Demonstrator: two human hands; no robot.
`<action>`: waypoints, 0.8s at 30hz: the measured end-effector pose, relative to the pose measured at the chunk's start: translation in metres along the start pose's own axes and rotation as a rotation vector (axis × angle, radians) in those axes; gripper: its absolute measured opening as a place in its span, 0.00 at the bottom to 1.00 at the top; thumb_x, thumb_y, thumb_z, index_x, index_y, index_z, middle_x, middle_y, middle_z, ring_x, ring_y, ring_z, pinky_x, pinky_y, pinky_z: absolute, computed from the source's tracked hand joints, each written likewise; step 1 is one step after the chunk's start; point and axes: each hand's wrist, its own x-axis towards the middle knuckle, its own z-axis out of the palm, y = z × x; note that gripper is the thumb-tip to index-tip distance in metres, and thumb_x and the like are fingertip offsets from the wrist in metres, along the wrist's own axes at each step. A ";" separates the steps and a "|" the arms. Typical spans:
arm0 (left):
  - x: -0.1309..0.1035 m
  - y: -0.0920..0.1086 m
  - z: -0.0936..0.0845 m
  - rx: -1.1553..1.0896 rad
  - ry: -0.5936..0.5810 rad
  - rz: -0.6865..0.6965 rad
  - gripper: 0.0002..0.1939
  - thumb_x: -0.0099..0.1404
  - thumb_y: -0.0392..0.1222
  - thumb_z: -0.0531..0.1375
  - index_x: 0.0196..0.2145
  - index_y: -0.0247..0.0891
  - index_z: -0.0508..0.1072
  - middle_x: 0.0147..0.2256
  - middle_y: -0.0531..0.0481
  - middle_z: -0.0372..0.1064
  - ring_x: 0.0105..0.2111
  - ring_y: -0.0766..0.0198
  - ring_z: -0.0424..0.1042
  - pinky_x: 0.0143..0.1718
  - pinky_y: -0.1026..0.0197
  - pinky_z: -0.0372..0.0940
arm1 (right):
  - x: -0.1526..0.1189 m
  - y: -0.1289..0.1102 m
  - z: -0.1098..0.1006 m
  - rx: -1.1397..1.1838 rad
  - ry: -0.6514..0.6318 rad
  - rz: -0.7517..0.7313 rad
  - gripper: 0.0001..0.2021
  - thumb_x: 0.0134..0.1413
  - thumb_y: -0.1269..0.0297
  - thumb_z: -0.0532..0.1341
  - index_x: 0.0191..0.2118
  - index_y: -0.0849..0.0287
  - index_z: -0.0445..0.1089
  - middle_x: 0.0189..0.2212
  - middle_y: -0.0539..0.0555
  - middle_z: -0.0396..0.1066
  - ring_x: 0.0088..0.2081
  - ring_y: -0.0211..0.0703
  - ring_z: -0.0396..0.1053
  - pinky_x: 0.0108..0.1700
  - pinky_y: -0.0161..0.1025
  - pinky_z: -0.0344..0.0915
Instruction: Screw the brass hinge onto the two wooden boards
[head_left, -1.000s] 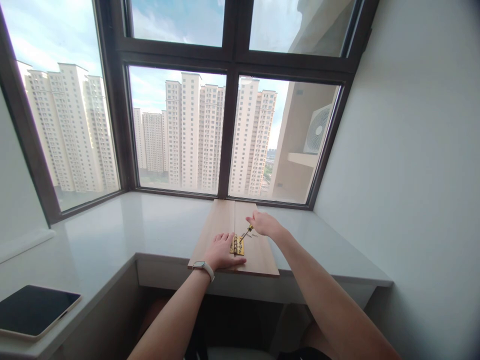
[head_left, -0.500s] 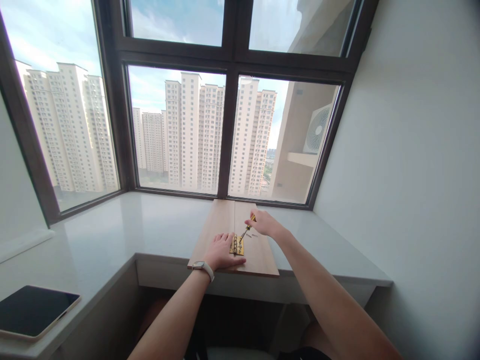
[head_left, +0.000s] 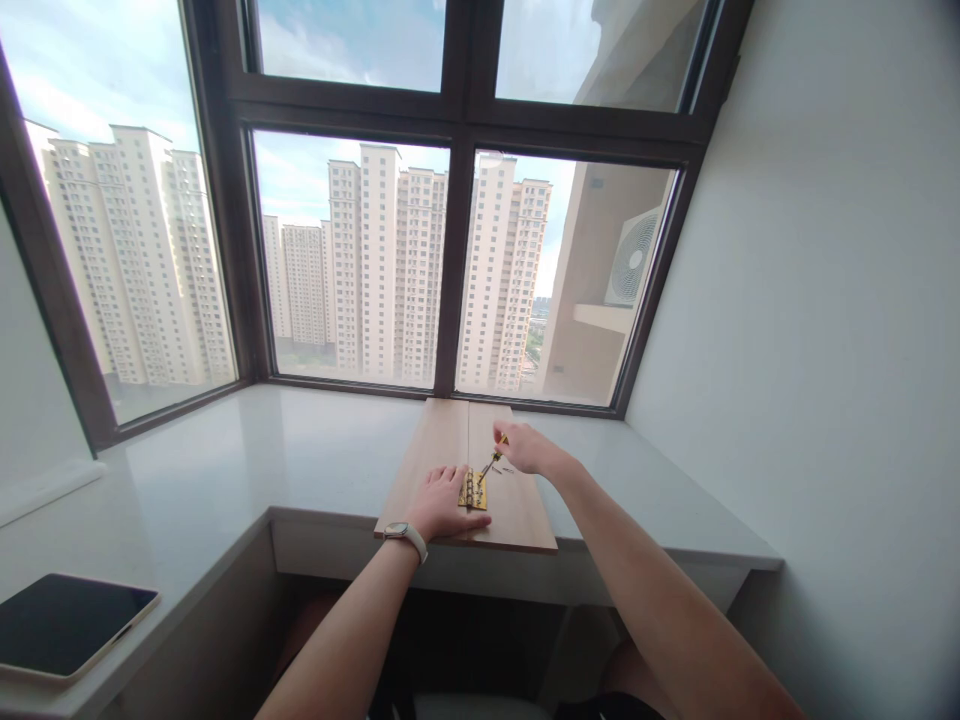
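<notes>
My right hand [head_left: 523, 446] is closed round the yellow handle of a screwdriver [head_left: 493, 461], whose shaft slants down to the left. The tip meets the right half of a brass-coloured hinge [head_left: 481, 492], which lies across the seam between two wooden boards [head_left: 517, 517]. My left hand [head_left: 444, 506] rests flat with its fingers spread, on the left board and at the hinge's left edge, its thumb below the hinge. Small dark screws [head_left: 508, 471] lie on the right board, beside the screwdriver.
The boards lie on a white counter [head_left: 322, 450] below a dark-framed window [head_left: 454, 260]. A tablet [head_left: 71, 622] lies at the far left. A white wall [head_left: 817, 300] rises on the right.
My right hand has shifted slightly left and turned a little on the screwdriver handle. My left hand keeps its place by the hinge.
</notes>
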 end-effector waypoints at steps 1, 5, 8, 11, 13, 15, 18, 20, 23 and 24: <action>0.000 0.000 0.000 -0.002 -0.002 -0.003 0.57 0.50 0.78 0.58 0.69 0.42 0.55 0.64 0.39 0.59 0.65 0.38 0.54 0.66 0.44 0.47 | -0.001 0.000 0.000 0.012 0.009 0.006 0.05 0.63 0.62 0.61 0.43 0.55 0.68 0.39 0.54 0.76 0.41 0.43 0.71 0.38 0.35 0.58; 0.000 0.001 -0.001 -0.006 -0.006 0.004 0.57 0.51 0.78 0.57 0.69 0.42 0.55 0.64 0.39 0.59 0.65 0.39 0.54 0.66 0.44 0.48 | -0.002 -0.002 0.003 0.043 0.046 0.129 0.15 0.65 0.51 0.59 0.48 0.58 0.67 0.41 0.59 0.76 0.40 0.46 0.73 0.36 0.36 0.58; 0.000 0.000 -0.001 -0.005 0.001 0.016 0.58 0.50 0.79 0.57 0.69 0.40 0.55 0.64 0.38 0.59 0.64 0.39 0.55 0.65 0.44 0.49 | -0.001 -0.002 0.007 0.010 0.077 0.186 0.19 0.67 0.47 0.54 0.47 0.60 0.67 0.42 0.63 0.76 0.42 0.49 0.74 0.37 0.38 0.59; -0.001 0.001 -0.001 -0.006 0.003 0.008 0.58 0.50 0.79 0.57 0.69 0.41 0.55 0.64 0.39 0.59 0.64 0.39 0.55 0.66 0.45 0.48 | 0.002 0.000 0.007 -0.023 0.074 0.181 0.13 0.66 0.53 0.57 0.44 0.58 0.69 0.41 0.60 0.77 0.44 0.48 0.73 0.40 0.37 0.59; -0.001 0.002 -0.002 -0.009 -0.004 -0.001 0.57 0.50 0.78 0.58 0.69 0.42 0.55 0.64 0.39 0.59 0.65 0.39 0.55 0.66 0.45 0.47 | 0.004 0.002 0.005 -0.021 0.063 0.138 0.08 0.64 0.58 0.61 0.42 0.57 0.70 0.40 0.57 0.77 0.43 0.45 0.73 0.40 0.36 0.58; -0.001 0.002 -0.003 -0.011 -0.012 -0.004 0.57 0.50 0.78 0.58 0.69 0.43 0.55 0.65 0.39 0.58 0.65 0.38 0.54 0.66 0.45 0.47 | 0.005 0.003 0.003 -0.010 0.047 0.080 0.05 0.61 0.61 0.63 0.40 0.55 0.71 0.38 0.54 0.77 0.41 0.43 0.72 0.39 0.35 0.58; -0.001 0.002 -0.003 -0.010 -0.019 -0.002 0.57 0.50 0.78 0.58 0.69 0.43 0.54 0.65 0.40 0.58 0.65 0.38 0.54 0.66 0.44 0.47 | 0.004 0.003 0.001 0.002 0.030 0.029 0.03 0.61 0.64 0.63 0.39 0.54 0.71 0.37 0.52 0.77 0.40 0.41 0.71 0.39 0.34 0.57; 0.000 0.001 -0.002 -0.010 -0.018 -0.002 0.57 0.50 0.79 0.57 0.69 0.43 0.54 0.65 0.39 0.58 0.65 0.38 0.53 0.66 0.44 0.47 | 0.003 0.002 0.001 -0.001 0.038 0.032 0.05 0.62 0.61 0.62 0.41 0.54 0.71 0.38 0.53 0.77 0.41 0.42 0.72 0.39 0.35 0.58; 0.000 0.000 0.000 -0.008 -0.012 -0.001 0.58 0.50 0.80 0.56 0.69 0.42 0.55 0.65 0.39 0.58 0.65 0.38 0.54 0.66 0.44 0.47 | 0.002 0.000 0.004 -0.035 0.062 0.108 0.15 0.65 0.49 0.58 0.44 0.56 0.70 0.40 0.59 0.77 0.42 0.47 0.72 0.39 0.38 0.58; 0.001 -0.001 0.001 -0.006 -0.008 -0.001 0.59 0.49 0.80 0.56 0.69 0.41 0.55 0.64 0.38 0.58 0.65 0.38 0.54 0.66 0.44 0.48 | 0.002 0.000 0.005 -0.052 0.069 0.141 0.18 0.66 0.46 0.55 0.46 0.57 0.70 0.41 0.61 0.76 0.42 0.49 0.73 0.39 0.38 0.59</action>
